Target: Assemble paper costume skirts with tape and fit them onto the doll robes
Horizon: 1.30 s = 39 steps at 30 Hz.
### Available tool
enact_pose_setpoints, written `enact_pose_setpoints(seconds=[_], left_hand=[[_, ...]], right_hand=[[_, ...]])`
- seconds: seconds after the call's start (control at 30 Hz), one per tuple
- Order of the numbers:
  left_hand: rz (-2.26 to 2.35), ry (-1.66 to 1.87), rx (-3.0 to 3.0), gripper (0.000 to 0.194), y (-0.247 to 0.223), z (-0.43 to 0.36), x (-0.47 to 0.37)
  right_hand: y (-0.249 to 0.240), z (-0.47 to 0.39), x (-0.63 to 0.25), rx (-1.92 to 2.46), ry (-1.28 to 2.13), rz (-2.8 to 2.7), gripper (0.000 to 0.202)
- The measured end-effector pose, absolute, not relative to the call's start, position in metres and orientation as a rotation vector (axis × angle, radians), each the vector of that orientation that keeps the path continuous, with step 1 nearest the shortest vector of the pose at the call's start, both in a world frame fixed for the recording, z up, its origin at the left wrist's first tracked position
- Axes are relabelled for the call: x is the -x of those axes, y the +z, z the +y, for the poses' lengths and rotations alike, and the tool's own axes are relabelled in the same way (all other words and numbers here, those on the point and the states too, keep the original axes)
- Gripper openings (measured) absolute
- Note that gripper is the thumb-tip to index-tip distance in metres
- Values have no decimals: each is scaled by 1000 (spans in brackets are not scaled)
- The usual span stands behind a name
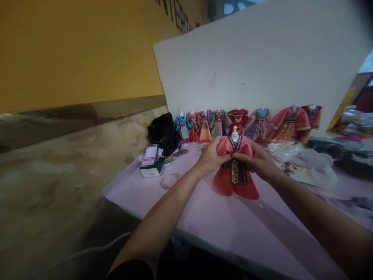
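Note:
A doll dress with a pink top, patterned collar bands and a red skirt stands upright on a small white mannequin in front of me. My left hand grips its bodice from the left, thumb across the front at the waist. From the other side my right hand holds the dress, its thumb and fingers closed at the waistband near the left thumb. A dark embroidered panel hangs down the middle of the skirt. The sleeves are partly hidden behind my hands.
Several dressed mannequins line the back against a white board. A black bag, a white box and a clear round lid are at the left. Plastic packaging lies on the right of the pink-covered table.

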<state>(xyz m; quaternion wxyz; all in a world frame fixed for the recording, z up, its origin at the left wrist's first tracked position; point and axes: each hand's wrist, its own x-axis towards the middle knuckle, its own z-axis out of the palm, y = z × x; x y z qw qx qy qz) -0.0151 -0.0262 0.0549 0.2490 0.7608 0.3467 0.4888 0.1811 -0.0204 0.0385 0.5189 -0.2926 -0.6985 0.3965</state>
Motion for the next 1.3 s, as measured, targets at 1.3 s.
enact_pose_setpoints(seconds=[1.3], left_hand=[[928, 1392, -2002, 59, 55, -28, 13]], right_hand=[[35, -18, -178, 711, 878, -1662, 43]])
